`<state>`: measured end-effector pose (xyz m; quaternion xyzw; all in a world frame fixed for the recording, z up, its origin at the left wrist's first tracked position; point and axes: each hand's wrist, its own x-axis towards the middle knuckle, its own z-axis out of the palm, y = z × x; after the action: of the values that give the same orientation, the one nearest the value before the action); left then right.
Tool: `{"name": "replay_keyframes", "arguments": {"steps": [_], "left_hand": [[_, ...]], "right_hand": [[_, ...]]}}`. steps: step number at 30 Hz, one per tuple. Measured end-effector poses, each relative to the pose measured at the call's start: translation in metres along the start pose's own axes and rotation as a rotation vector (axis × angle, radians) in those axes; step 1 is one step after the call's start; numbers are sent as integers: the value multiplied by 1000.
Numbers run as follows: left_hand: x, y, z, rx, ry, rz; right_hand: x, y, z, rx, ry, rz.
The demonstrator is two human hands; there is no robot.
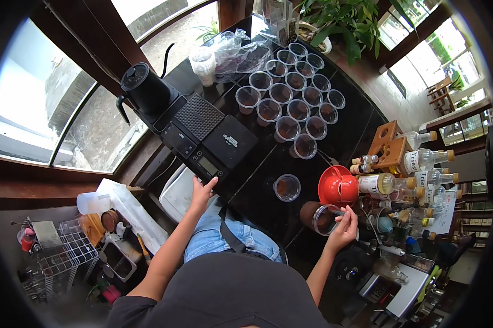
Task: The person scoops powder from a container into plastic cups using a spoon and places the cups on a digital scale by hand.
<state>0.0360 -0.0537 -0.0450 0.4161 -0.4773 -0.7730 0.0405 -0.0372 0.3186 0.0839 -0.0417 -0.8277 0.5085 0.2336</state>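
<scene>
The right hand (343, 232) is curled in a grip at the handle of a clear jug (318, 220) with dark liquid in it; the jug sits just left of that hand, over the edge of the black table (347, 139) nearest the body. The left hand (203, 195) is loosely spread, thumb and forefinger apart, the fingertips at the front edge of a black appliance (205, 156) beside its small display; it grasps nothing that shows, and whether it presses a button I cannot tell.

Between the two hands and a little beyond them stands a lone clear cup (287, 188) with some dark liquid. Just past the right hand is a red dripper (338, 187), and to the right of that hand are crowded labelled bottles (429, 177) beside a wooden stand (389, 146).

Ahead of the left hand, at the appliance's far end, rests a black kettle (144, 92). Farther out, ahead of and between the hands, many clear cups (298, 109) stand close together, each seemingly holding a little dark liquid. Beyond the kettle are a stack of cups (204, 65) and crumpled clear plastic (241, 59).
</scene>
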Motion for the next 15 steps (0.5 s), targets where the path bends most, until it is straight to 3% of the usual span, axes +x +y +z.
{"name": "replay_keyframes", "arguments": {"steps": [14,15], "left_hand": [[-11,6,-1,31,-38,-39],[-12,0,-3,133,142,78]], "right_hand": [[-6,-1,-5,7,34,13],[-6,-1,-7,6,49,9]]}}
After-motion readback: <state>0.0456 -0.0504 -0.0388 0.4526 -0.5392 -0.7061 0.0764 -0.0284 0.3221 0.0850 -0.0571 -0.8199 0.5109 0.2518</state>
